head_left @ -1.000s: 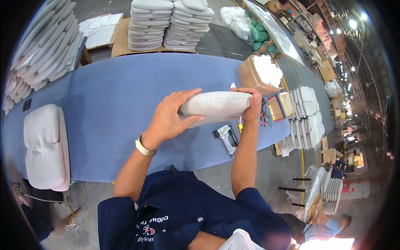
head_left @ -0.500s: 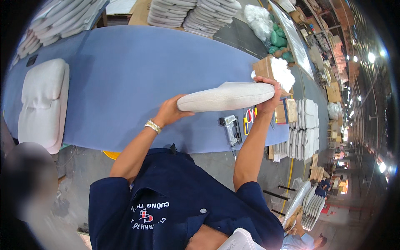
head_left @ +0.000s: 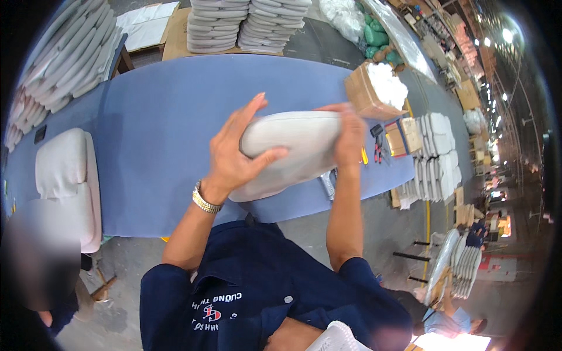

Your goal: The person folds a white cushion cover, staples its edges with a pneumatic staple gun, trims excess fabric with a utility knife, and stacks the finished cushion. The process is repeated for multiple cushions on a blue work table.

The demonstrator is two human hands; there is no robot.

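Observation:
A light grey upholstered cushion (head_left: 293, 146) is held up in front of me, over the blue table (head_left: 170, 111), with its rounded end toward the far side. My left hand (head_left: 237, 155) grips its left edge, the thumb lying across the cushion's face and the fingers reaching past the rim. On the opposite edge, my right hand (head_left: 350, 137) holds on, somewhat smeared by motion. Partly covered by the cushion, a silver air-powered tool (head_left: 328, 185) lies on the table.
Grey cushions (head_left: 67, 181) rest at the table's left, near another person (head_left: 44, 263). Stacked cushions stand at the far left and behind the table (head_left: 216, 26). A cardboard box (head_left: 364, 93) with white stuffing sits at the right corner, near red-handled pliers (head_left: 378, 153).
The cushion has turned from edge-on to showing its broad face, and it now covers much of the silver tool. My hands have come closer together, the left thumb moving onto its face.

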